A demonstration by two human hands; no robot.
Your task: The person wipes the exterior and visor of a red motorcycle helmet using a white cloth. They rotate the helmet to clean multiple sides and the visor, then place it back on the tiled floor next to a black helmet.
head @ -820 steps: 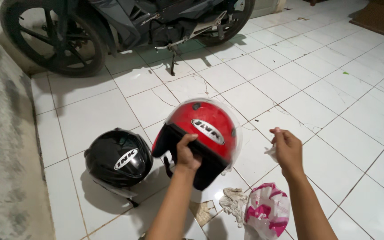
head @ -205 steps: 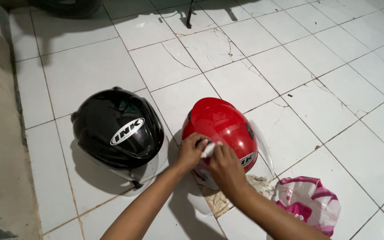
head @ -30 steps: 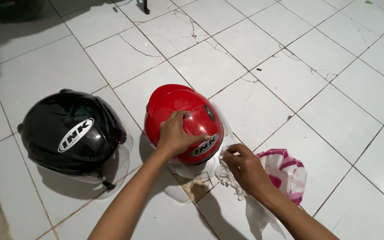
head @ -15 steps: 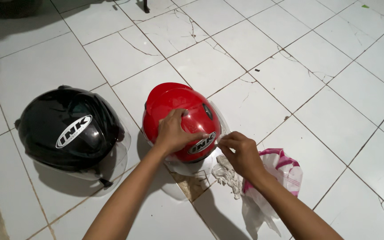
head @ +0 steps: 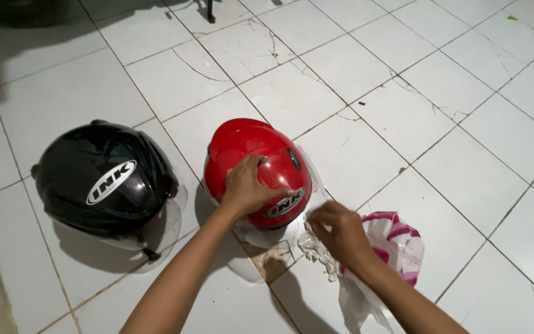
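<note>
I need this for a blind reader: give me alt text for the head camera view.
A person's left hand rests on a red helmet on a white tiled floor, while the right hand touches a crumpled white cloth beside a pink and white plastic bag. A black helmet sits to the left.

White oval labels (head: 112, 182) mark both helmets; pink-white plastic bag (head: 397, 244) lies right.

place: home porch or garage floor, can't tell which
floor: cracked white tiles (head: 403, 117), bare cement strip at left
gear: black helmet (head: 103, 179), red helmet (head: 251, 161) set straight on the tiles
</note>
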